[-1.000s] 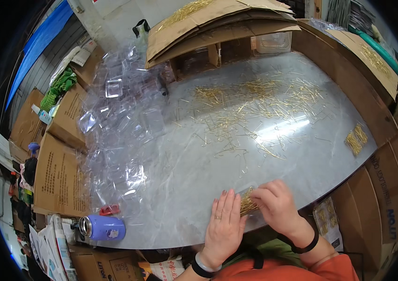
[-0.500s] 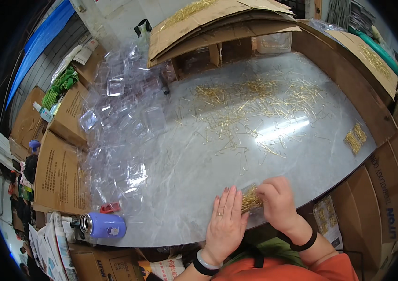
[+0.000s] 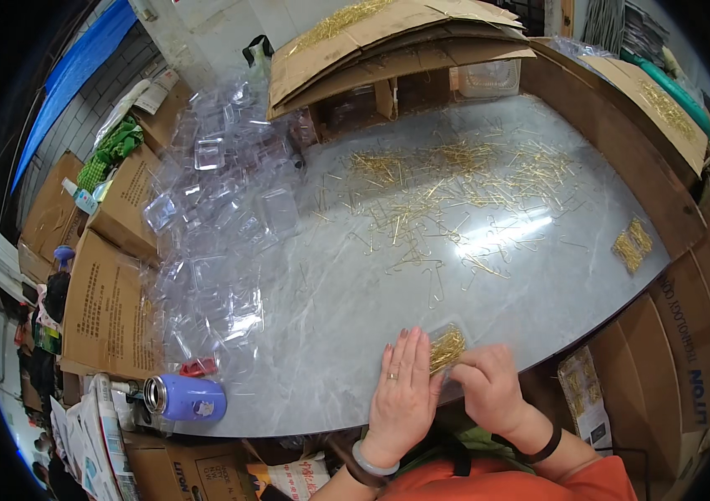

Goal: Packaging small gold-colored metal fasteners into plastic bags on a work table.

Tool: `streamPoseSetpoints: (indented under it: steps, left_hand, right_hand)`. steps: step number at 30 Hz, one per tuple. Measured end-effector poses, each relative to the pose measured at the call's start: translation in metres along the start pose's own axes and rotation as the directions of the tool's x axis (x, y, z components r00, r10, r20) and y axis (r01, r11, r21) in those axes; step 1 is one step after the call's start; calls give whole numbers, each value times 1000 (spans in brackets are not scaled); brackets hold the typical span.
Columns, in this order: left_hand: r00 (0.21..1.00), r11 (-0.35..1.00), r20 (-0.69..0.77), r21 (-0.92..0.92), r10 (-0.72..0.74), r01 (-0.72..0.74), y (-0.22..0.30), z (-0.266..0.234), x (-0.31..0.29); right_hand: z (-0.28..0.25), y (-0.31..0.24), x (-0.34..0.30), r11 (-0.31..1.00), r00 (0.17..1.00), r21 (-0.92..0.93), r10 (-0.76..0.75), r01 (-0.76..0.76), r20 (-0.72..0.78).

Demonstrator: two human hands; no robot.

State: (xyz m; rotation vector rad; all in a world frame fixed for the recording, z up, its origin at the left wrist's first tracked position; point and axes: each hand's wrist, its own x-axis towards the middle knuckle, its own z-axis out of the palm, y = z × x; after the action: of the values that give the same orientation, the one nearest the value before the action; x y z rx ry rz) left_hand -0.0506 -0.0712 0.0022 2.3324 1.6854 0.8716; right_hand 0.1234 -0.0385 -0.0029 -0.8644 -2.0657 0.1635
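A bunch of gold wire hooks [image 3: 448,349] lies in a small clear plastic box at the table's near edge, between my hands. Flat along the left side of the box rests my left hand [image 3: 402,399], its fingers stretched out together. At the box's near right side is my right hand [image 3: 491,388], fingers curled and pressed together; what they pinch is hidden. Farther off, many loose gold hooks [image 3: 421,200] are scattered over the grey table [image 3: 321,334]. Another hook-filled pack [image 3: 632,245] sits by the right edge.
Clear plastic boxes [image 3: 213,221] are heaped along the left side. A purple flask [image 3: 192,398] lies near the front left, close to a red object [image 3: 199,366]. A cardboard shelf [image 3: 388,63] stands at the back, and a cardboard wall [image 3: 622,142] borders the right.
My right hand has shifted slightly down and left, uncovering more of the hooks in the box. My left hand stays nearly in place.
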Motion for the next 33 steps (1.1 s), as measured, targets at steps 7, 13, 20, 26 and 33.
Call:
streamPoseSetpoints:
  steps: [7, 13, 20, 26, 33]
  left_hand:
    - [1000, 1000, -1, -4, 5, -5, 0, 0, -1]
    - [1000, 1000, -10, -8, 5, -5, 1, 1, -1]
    - [1000, 1000, -7, -23, 0, -1, 1, 0, -1]
    - [1000, 1000, -12, -12, 3, -3, 0, 0, -1]
    - [1000, 1000, -18, -18, 12, -12, -1, 1, 0]
  right_hand:
    - [2, -1, -14, 999, 997, -3, 50, -50, -56]
    - [-2, 8, -4, 992, 992, -79, 91, -98, -91]
    - [0, 12, 11, 991, 988, -95, 86, -99, -132]
    - [2, 13, 18, 992, 996, -86, 89, -90, -14]
    - [3, 13, 22, 990, 992, -68, 119, -122, -38]
